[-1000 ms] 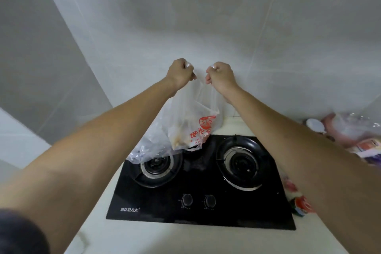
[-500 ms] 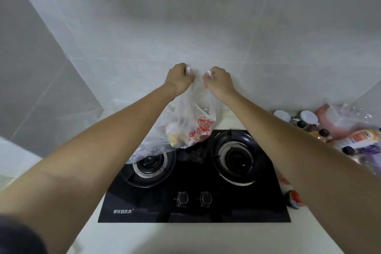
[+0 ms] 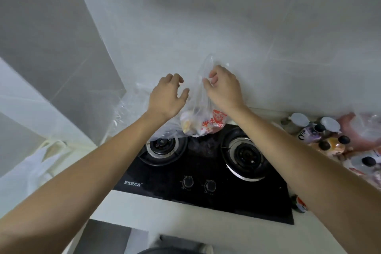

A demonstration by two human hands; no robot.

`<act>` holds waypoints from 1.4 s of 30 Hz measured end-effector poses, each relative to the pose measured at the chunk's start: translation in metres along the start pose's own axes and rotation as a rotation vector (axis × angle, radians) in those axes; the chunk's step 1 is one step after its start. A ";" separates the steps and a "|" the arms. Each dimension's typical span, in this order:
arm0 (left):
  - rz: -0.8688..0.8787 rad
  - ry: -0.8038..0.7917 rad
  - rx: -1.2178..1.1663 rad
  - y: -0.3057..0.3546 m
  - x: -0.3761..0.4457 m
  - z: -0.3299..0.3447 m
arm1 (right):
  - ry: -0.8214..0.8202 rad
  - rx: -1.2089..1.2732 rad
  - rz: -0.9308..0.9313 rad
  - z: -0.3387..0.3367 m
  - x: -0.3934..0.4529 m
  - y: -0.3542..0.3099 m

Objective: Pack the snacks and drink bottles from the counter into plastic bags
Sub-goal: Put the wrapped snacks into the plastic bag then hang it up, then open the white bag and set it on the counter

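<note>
A clear plastic bag [image 3: 203, 122] with red print holds snacks and hangs just above the back of the black hob [image 3: 206, 196], between the two burners. My right hand [image 3: 225, 88] grips the bag's gathered top against the wall; a tuft of plastic sticks up above the fingers. Just left of the bag, my left hand [image 3: 167, 97] hovers with fingers loosely spread, holding nothing. Several drink bottles [image 3: 321, 136] with black and white caps stand on the counter at the right.
More clear plastic [image 3: 127, 107] lies crumpled behind the left burner. A white carrier bag [image 3: 41, 161] sits on the counter at far left. A pinkish filled bag [image 3: 365, 128] lies behind the bottles. A red-labelled packet [image 3: 301, 205] lies by the hob's right front corner.
My left hand has let go of the bag's top and opened. Both hands and the bag have come down lower, and the right hand alone holds the bag.
</note>
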State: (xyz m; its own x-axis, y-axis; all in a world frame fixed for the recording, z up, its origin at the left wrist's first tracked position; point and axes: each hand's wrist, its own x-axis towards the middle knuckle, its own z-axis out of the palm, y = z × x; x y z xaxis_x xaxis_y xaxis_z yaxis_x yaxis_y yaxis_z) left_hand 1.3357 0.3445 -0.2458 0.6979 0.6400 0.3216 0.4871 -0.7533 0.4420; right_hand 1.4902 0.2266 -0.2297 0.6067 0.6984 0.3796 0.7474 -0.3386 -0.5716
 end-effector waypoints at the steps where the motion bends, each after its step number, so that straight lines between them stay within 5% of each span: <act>1: 0.005 0.013 0.044 -0.008 -0.014 -0.005 | -0.021 0.012 -0.029 0.008 -0.008 -0.005; 17: -0.432 0.053 0.110 -0.217 -0.266 -0.098 | -0.432 0.163 -0.234 0.208 -0.172 -0.177; 26: -0.579 -0.012 0.224 -0.368 -0.361 -0.155 | -0.666 0.144 -0.112 0.332 -0.249 -0.275; 36: -0.804 -0.196 0.267 -0.458 -0.404 -0.170 | -1.004 -0.050 0.094 0.396 -0.291 -0.296; 42: -0.878 -0.298 0.163 -0.475 -0.424 -0.167 | -0.999 -0.138 0.111 0.409 -0.292 -0.282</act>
State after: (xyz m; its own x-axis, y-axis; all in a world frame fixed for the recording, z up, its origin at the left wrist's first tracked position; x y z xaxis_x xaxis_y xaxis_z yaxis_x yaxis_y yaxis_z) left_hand 0.7210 0.4565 -0.4527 0.1406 0.9407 -0.3087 0.9545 -0.0459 0.2948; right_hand 0.9909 0.3761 -0.4772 0.2177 0.8447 -0.4889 0.7638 -0.4593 -0.4535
